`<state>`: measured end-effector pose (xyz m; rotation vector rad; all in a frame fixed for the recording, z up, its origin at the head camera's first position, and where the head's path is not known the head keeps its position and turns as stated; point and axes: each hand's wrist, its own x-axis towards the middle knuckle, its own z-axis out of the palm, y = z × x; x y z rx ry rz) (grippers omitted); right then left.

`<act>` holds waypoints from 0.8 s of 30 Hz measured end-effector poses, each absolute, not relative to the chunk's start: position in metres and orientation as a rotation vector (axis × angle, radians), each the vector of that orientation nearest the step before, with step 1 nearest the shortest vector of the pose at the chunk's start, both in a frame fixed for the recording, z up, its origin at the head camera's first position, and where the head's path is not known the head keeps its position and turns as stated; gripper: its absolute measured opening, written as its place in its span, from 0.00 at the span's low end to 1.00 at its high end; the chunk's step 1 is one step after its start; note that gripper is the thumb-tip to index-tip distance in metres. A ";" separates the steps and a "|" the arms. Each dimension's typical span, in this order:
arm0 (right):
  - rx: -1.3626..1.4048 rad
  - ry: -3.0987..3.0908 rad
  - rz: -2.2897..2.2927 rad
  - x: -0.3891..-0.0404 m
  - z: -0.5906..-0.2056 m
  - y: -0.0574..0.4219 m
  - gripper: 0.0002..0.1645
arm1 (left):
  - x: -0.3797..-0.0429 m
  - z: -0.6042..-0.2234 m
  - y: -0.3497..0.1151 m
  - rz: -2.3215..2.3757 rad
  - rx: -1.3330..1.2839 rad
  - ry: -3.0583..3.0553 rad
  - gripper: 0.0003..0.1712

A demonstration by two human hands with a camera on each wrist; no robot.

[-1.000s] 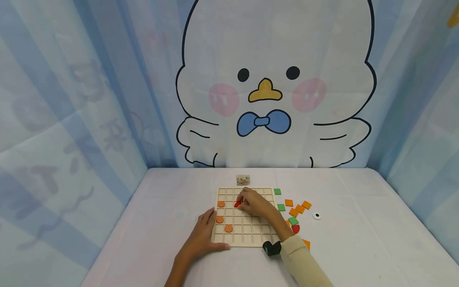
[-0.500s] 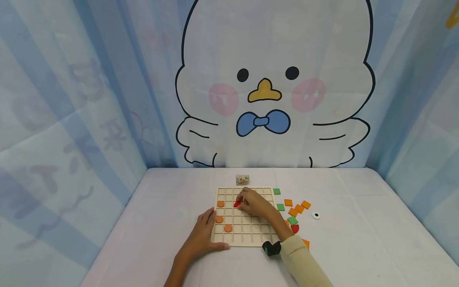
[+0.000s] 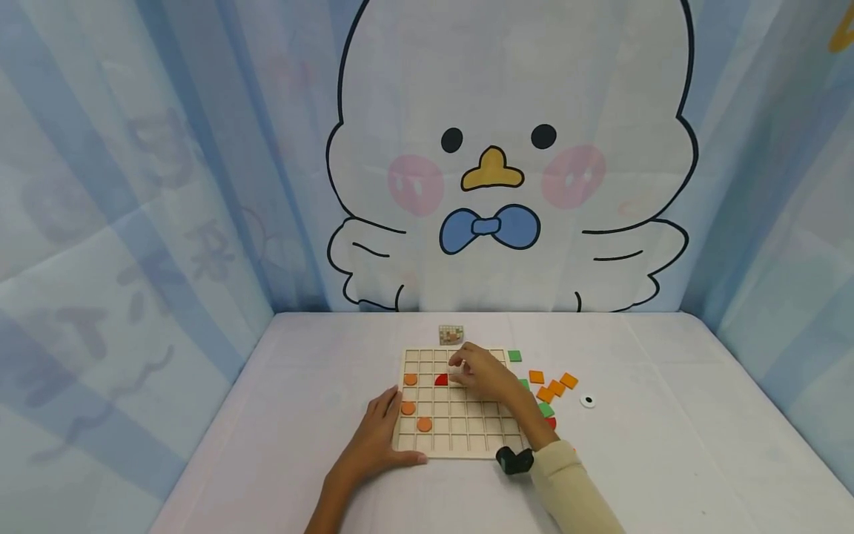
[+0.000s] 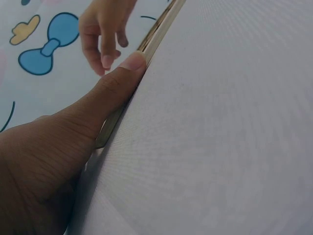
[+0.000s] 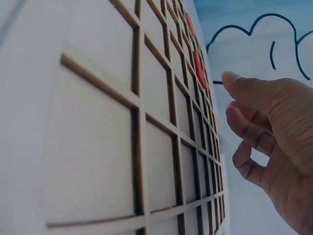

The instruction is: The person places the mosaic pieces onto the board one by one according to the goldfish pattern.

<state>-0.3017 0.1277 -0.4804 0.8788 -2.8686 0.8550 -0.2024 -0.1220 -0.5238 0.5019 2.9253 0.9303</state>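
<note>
A pale gridded board (image 3: pixel 470 426) lies on the table in the head view. Set in one of its squares is a red piece with a curved edge (image 3: pixel 442 380), seen from the side as a red sliver (image 5: pixel 199 71) in the right wrist view. My right hand (image 3: pixel 487 377) hovers just right of that piece, its fingers loosely bent around nothing. Along the board's left edge and front left corner rests my left hand (image 3: pixel 376 434); its straight thumb (image 4: pixel 110 88) presses the front edge in the left wrist view. Orange discs (image 3: pixel 425 424) sit in squares near the left side.
Right of the board lie several orange squares (image 3: pixel 557 388), green squares (image 3: pixel 515 356), a partly covered red piece (image 3: pixel 551 423) and a white disc with a black centre (image 3: pixel 588 401). A small patterned card (image 3: pixel 451 334) is behind the board. Printed cloth (image 3: pixel 494 274) stands at the back.
My right hand has let go of the red piece and shifted slightly up and right, leaving it on the board. The left hand has not moved.
</note>
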 end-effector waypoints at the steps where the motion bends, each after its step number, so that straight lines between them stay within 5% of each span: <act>1: 0.884 -2.862 0.852 -0.302 -0.480 0.131 0.13 | -0.202 -0.524 -0.122 0.927 0.502 2.926 0.73; 24: 0.714 -2.835 0.879 -0.281 -0.469 0.220 0.10 | -0.202 -0.524 -0.120 0.923 0.500 2.933 0.74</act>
